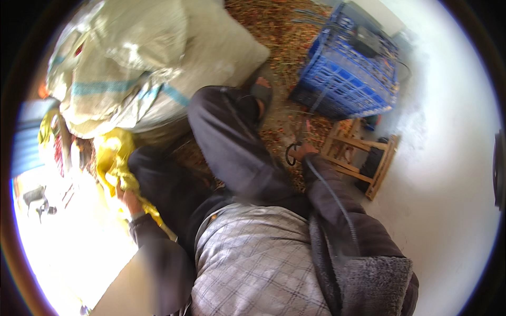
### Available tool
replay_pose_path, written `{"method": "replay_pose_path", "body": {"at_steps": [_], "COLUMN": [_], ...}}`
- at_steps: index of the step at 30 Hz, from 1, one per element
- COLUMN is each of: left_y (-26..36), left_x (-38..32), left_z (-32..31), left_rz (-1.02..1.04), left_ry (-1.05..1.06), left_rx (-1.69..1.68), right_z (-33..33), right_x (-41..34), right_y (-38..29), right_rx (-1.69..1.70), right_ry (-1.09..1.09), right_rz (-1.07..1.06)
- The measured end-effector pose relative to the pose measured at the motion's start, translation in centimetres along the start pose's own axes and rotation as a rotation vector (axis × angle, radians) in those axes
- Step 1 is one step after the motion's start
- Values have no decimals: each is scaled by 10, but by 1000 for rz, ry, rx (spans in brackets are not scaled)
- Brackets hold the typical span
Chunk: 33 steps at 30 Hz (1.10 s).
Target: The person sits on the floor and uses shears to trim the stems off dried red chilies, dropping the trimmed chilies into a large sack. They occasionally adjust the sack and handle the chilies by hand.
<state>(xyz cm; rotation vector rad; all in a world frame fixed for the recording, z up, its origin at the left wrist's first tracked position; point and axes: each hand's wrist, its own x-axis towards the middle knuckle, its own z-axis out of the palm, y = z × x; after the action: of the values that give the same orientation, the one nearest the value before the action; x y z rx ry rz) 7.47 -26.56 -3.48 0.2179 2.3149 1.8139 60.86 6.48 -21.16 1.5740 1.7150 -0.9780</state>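
My left hand (129, 200) grips the gathered part of a yellow plastic bag (114, 152), beside my left knee. On the other side, my right hand (303, 151) is closed on scissors (293, 153) with black handle loops, low over the littered floor. Their blades point away from me and are hard to make out against the litter. A large woven sack (221, 47) with blue-green stripes lies in front of my knees.
A blue plastic crate (344, 85) with a dark object on it stands at the front right by the pale wall (442, 158). Near my right forearm is a small wooden frame (379, 173). Dry stalks and red bits (272, 23) cover the floor. Bright light washes out the left side.
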Motion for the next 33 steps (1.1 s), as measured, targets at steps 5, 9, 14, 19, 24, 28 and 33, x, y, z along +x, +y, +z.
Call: {"method": "replay_pose_path", "body": {"at_steps": [5, 9, 14, 19, 24, 28, 33], "left_y": [41, 60, 70, 82, 99, 98, 87], "left_x": [-23, -37, -53, -60, -69, -44, 97], "left_z": [-6, -6, -2, 12, 4, -44, -203], "left_rz": [73, 91, 80, -11, 81, 9, 291], "left_ry": [77, 71, 75, 49, -235, -238, 418], "left_rx": [233, -6, -66, -193, -20, -191, -182], "right_z": [10, 1, -58, -23, 28, 28, 5], "right_x": [0, -61, -212, -293, -270, -257, -249], "right_y": [-19, -71, -155, -278, -419, -489, -532], "right_rx": [-180, 327, 494, 637, 633, 648, 194], "right_ry": [88, 278, 654, -40, -70, -204, 325], "right_rz": [-323, -622, -963, -1341, -1294, -1277, -1537]}}
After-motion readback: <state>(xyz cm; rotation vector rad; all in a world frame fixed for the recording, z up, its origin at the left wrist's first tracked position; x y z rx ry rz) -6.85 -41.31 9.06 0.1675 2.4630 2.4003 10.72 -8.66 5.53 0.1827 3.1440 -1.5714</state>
